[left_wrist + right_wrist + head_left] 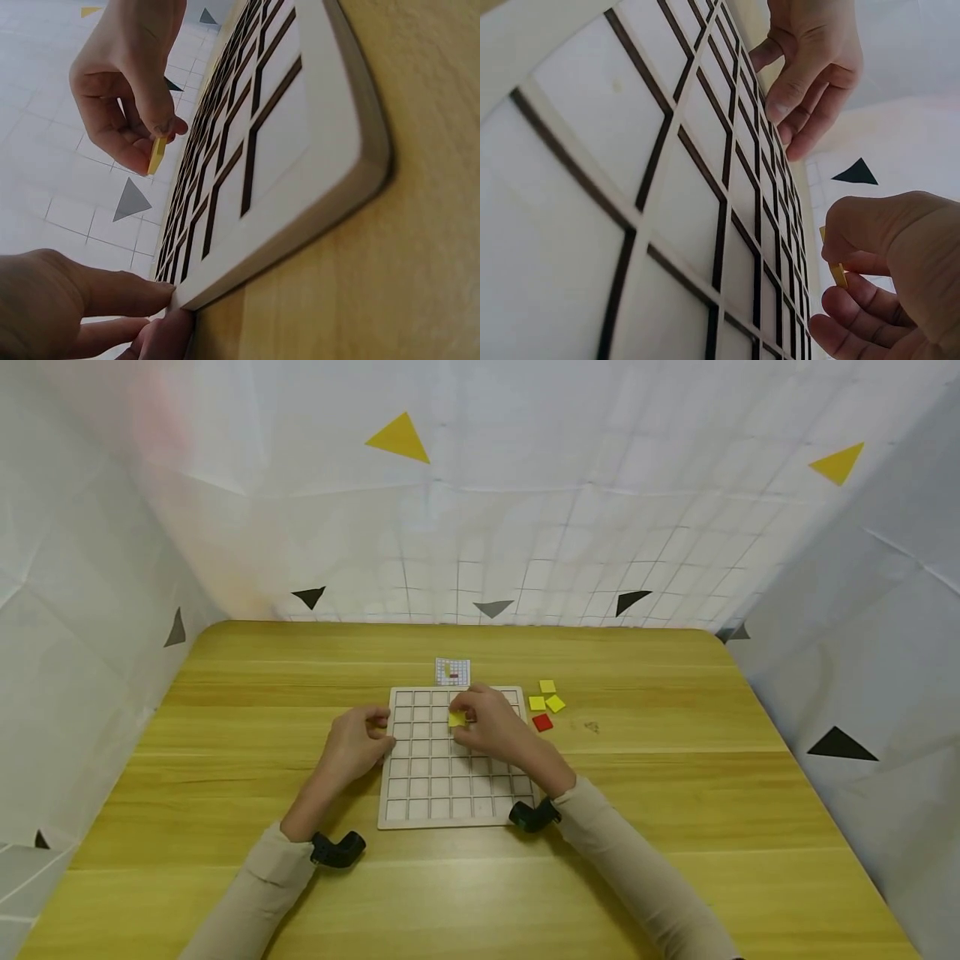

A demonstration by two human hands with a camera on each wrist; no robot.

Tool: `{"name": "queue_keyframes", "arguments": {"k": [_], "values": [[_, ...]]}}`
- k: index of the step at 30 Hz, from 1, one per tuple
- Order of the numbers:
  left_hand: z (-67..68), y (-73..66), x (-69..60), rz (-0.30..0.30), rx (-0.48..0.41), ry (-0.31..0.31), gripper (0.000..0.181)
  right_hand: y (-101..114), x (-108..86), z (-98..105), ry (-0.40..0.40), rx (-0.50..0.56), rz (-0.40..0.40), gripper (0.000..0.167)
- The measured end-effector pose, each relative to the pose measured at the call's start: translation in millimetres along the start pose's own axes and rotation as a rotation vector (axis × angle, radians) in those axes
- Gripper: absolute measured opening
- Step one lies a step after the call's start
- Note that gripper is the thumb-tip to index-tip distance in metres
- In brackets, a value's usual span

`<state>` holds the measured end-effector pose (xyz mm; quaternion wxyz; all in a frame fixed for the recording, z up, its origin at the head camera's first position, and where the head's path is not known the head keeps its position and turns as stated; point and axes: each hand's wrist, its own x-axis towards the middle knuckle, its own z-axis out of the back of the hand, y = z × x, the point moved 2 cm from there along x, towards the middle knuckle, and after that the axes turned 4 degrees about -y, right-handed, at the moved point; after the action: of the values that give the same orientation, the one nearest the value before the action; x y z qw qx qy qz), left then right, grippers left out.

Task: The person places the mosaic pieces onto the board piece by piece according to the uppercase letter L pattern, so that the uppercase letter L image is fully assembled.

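A pale wooden grid board [441,822] with square cells lies on the table. My right hand [491,723] is over its upper middle, pinching a small yellow square tile [456,719] between thumb and fingers. The left wrist view shows that tile [157,155] tilted on edge, just off the grid. In the right wrist view, fingers partly cover the yellow tile [840,275]. At the board's left side my left hand [354,745] grips the rim, its fingertips [161,292] against the edge.
Three loose yellow tiles [547,686] and a red tile [542,722] lie right of the board. A small printed grid card [453,672] with yellow and red marks sits behind it. White sheeting [525,527] with triangles surrounds the wooden table [645,693].
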<state>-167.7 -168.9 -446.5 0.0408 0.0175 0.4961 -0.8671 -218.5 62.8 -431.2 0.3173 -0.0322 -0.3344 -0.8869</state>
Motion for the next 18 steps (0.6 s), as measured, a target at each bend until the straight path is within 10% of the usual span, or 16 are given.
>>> {"name": "queue_keyframes", "arguments": {"k": [18], "values": [[1.0,-0.4,-1.0,-0.025,0.046,-0.008,0.047,6.8,18.7,-12.7,0.05,-0.039,-0.017,0.025]]}}
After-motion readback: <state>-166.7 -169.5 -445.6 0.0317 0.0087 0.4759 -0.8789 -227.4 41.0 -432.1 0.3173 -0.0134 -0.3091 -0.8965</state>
